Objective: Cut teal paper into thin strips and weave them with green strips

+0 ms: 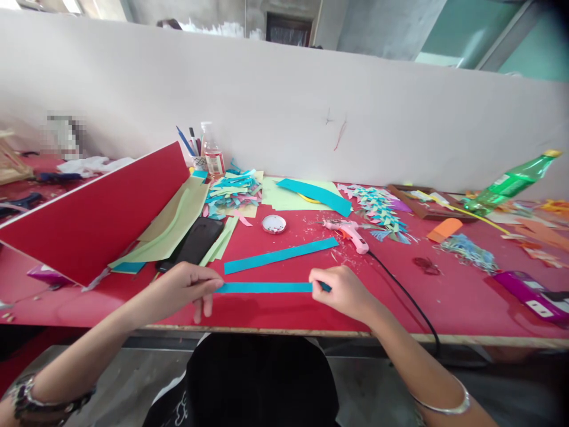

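Observation:
A narrow blue paper strip [267,287] is stretched level between my two hands, just above the red tabletop. My left hand [191,287] pinches its left end between thumb and forefinger, the other fingers hanging lower. At the opposite end, my right hand [340,290] is closed around the strip, with a bit of blue showing past the fingers. Just beyond lies a second, wider blue paper strip [282,256], slanting up to the right. A pink glue gun [349,232] rests behind my right hand, its black cord running toward the table's front edge.
A red board [111,213] stands slanted at left, beside green paper sheets and a black phone [191,242]. Behind are a small white lid [274,223], a pile of cut paper strips [233,193] and a woven paper piece [382,207]. A green bottle [513,181] leans at right.

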`<state>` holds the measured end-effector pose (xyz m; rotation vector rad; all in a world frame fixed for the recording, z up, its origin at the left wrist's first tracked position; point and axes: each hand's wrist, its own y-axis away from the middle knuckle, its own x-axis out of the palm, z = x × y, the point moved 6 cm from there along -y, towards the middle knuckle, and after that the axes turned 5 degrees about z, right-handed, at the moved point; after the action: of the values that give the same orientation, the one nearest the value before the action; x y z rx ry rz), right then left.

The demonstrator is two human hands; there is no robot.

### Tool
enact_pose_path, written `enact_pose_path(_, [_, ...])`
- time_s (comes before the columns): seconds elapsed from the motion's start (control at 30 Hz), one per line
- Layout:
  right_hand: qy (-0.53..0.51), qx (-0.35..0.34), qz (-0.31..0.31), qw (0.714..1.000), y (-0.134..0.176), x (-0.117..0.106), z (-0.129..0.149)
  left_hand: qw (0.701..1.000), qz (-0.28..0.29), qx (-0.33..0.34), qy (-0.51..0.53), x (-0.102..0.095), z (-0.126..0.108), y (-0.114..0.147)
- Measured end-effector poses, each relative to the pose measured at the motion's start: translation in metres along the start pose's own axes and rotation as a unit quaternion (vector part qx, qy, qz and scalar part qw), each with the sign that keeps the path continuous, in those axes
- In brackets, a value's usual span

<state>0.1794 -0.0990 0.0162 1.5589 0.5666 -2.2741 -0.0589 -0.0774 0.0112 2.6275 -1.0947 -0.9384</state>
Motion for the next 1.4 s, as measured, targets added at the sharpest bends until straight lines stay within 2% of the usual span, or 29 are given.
enact_pose_path(0.1, [0.011,0.053,0.0,0.999,0.012,-0.003,-0.023,1.0,0.001,-0.023,0.006,-0.006,0.01,0.001])
enact_pose_path(0.27, [0.08,0.13,-0.013,0.988,0.035,-0.008,-0.074,1.0,-0.004,-0.016,-0.025,-0.011,0.011,0.003])
enact_pose_path(0.33, [0.143,0.191,-0.047,0.97,0.046,-0.014,-0.095,0.999,-0.006,-0.022,-0.032,-0.011,0.012,0.002])
enact_pose_path(0.4, [0.17,0.232,-0.119,0.95,0.054,-0.024,-0.099,0.999,-0.01,-0.026,-0.038,-0.009,0.012,0.001])
enact_pose_path(0.47, [0.118,0.201,-0.202,0.951,0.055,-0.032,-0.081,0.999,-0.013,-0.01,-0.046,-0.005,0.007,-0.001])
enact_pose_path(0.5, [0.07,0.152,-0.222,0.96,0.05,-0.033,-0.063,0.999,-0.014,0.004,-0.049,-0.001,0.004,-0.003])
enact_pose_path(0.53, [0.034,0.102,-0.211,0.972,0.043,-0.03,-0.044,0.999,-0.014,0.02,-0.048,0.002,0.0,-0.005])
enact_pose_path(0.6, [0.001,0.023,-0.148,0.989,0.025,-0.021,-0.005,0.998,-0.012,0.045,-0.036,0.009,-0.006,-0.008])
enact_pose_path(0.63, [-0.013,0.0,-0.103,0.995,0.017,-0.014,0.011,0.998,-0.009,0.051,-0.028,0.012,-0.008,-0.009])
enact_pose_path(0.7, [-0.041,-0.029,-0.053,0.997,0.005,-0.004,0.03,0.998,-0.002,0.056,-0.019,0.015,-0.01,-0.009])
enact_pose_path(0.8, [-0.096,-0.028,-0.011,0.995,-0.004,0.007,0.033,0.997,-0.003,0.059,-0.05,0.013,-0.01,-0.006])
enact_pose_path(0.9, [-0.135,0.002,-0.003,0.991,-0.007,0.011,0.028,0.996,-0.013,0.062,-0.065,0.007,-0.01,-0.003])
enact_pose_path(1.03, [-0.127,-0.005,-0.001,0.992,-0.008,0.011,0.034,0.998,-0.006,0.043,-0.051,0.003,-0.007,-0.003])
enact_pose_path(1.1, [-0.119,-0.008,0.015,0.993,-0.008,0.013,0.036,0.994,-0.001,0.04,-0.104,0.002,-0.006,-0.005])
enact_pose_path(1.17, [-0.124,-0.007,0.031,0.992,-0.01,0.016,0.036,0.97,-0.052,0.064,-0.23,0.0,-0.011,-0.006])
enact_pose_path(1.2, [-0.129,-0.005,0.036,0.991,-0.011,0.018,0.036,0.942,-0.094,0.087,-0.309,0.0,-0.017,-0.006])
enact_pose_path(1.27, [-0.135,-0.001,0.04,0.99,-0.014,0.022,0.036,0.864,-0.177,0.142,-0.45,0.008,-0.032,-0.005])
enact_pose_path(1.3, [-0.137,0.0,0.039,0.99,-0.016,0.024,0.037,0.83,-0.195,0.168,-0.495,0.016,-0.039,-0.006])
enact_pose_path(1.33, [-0.14,-0.001,0.037,0.989,-0.018,0.026,0.038,0.808,-0.203,0.194,-0.518,0.025,-0.046,-0.007])
enact_pose_path(1.4, [-0.148,-0.008,0.033,0.988,-0.023,0.029,0.042,0.79,-0.189,0.239,-0.531,0.043,-0.055,-0.012])
